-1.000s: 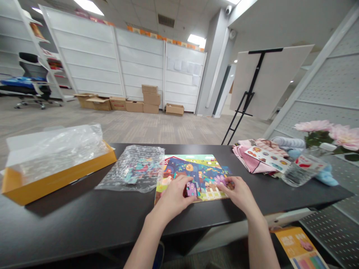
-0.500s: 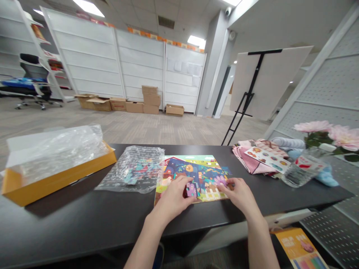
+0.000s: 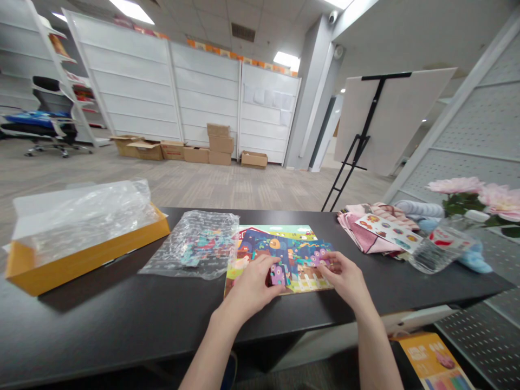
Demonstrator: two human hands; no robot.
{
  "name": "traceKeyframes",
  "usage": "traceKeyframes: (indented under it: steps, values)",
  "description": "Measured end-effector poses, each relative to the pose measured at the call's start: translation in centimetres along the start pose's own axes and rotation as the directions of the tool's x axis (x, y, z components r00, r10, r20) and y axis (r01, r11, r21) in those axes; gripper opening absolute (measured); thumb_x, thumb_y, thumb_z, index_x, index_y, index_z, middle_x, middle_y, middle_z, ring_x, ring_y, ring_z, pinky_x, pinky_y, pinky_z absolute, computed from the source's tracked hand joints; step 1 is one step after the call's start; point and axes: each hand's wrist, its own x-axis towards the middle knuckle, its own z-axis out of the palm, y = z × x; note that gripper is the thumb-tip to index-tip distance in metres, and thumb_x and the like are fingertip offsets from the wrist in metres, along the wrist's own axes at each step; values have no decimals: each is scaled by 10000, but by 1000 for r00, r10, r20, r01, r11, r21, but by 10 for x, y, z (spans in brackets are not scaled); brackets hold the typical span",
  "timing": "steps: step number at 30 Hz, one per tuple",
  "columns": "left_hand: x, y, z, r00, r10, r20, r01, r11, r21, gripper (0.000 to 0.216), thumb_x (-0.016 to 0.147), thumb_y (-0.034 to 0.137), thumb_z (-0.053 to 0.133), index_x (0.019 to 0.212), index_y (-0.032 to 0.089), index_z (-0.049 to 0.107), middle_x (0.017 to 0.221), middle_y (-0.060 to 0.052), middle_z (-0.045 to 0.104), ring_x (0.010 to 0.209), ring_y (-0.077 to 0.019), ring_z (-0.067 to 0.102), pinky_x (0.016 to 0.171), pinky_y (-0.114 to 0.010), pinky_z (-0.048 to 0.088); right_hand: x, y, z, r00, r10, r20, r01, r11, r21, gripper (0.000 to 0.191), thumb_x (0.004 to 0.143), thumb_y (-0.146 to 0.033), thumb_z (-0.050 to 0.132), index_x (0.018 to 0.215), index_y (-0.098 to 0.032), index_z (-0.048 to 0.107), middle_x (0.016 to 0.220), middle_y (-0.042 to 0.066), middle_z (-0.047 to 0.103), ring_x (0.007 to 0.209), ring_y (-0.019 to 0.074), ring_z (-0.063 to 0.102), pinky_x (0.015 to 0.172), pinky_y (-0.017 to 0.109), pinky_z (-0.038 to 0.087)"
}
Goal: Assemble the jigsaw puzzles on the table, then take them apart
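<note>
The right hand (image 3: 346, 275) has edged up and inward, fingertips nearly together at the right end of the puzzle (image 3: 298, 250) on the bench (image 3: 142, 319), grip unclear, suggesting adjustment there, while the left hand (image 3: 255, 279) stays curled around purple pieces (image 3: 278, 275).

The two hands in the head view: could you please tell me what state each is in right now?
Left hand: closed, holding a spotted purple jigsaw piece.
Right hand: partly curled at another purple jigsaw piece; a firm grip cannot be told.
</note>
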Motion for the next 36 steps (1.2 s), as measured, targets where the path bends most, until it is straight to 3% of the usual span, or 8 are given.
traceKeyframes:
  steps: [4,10,14,17,23,28,32,36]
  values:
    - [0,1,-1,1000,10,-10,-10,1000,-5,502,755,260,803,1236,214,669,1246,-96,673,1165,-280,642,1017,-407,507,2,5,2,999,2,34,-7,990,141,388,731,-547,734,890,-193,720,753,68,745,683,236,694,655,337,532]
    - [-1,2,0,1000,13,-14,-13,1000,-21,475,770,245,791,1228,214,668,1250,-94,668,1165,-275,646,1023,-399,511,1,-1,2,987,147,72,-163,876,453,514,652,-573,854,934,-156,748,908,142,804,820,298,760,682,344,567]
    - [-1,0,1,1000,12,-12,-12,999,-35,496,772,251,792,1248,207,660,1258,-99,662,1167,-274,645,1037,-404,506,0,-5,-2,976,208,64,-208,809,550,529,609,-568,899,914,-160,759,857,124,803,747,278,751,628,321,551]
    - [-1,-1,1,1000,6,-12,-7,999,-42,488,773,243,786,1244,202,663,1253,-100,664,1164,-275,645,1040,-411,505,-2,-8,-6,977,177,123,-215,770,601,513,635,-534,907,966,-174,752,873,105,800,749,253,743,650,313,555]
    - [-1,-3,3,1000,4,-17,-5,998,-63,528,758,236,792,1267,224,652,1283,-98,662,1178,-282,640,1042,-416,508,-15,-38,-12,971,11,239,-153,798,583,445,727,-557,842,947,-179,759,837,74,768,720,207,691,665,306,544]
    - [-1,-3,4,1000,13,-26,-15,997,-75,575,758,184,762,1313,206,611,1290,-107,666,1217,-283,625,1060,-415,498,-26,-64,17,904,-182,387,-62,840,539,379,826,-554,750,961,-200,727,882,55,754,784,197,687,723,310,535]
    - [-1,-2,2,999,16,-31,-17,998,-52,593,762,168,736,1336,195,587,1320,-121,659,1227,-293,622,1055,-426,501,-30,-65,40,914,-197,354,-5,867,497,387,861,-538,723,1065,-227,617,786,1,697,721,178,666,646,279,502]
    - [-1,1,-1,1000,20,-23,-20,999,-29,559,757,178,749,1300,190,615,1292,-114,671,1182,-287,644,1023,-411,517,-28,-60,40,908,-196,369,31,912,409,389,869,-536,713,1063,-211,624,751,3,699,671,176,644,600,277,466]
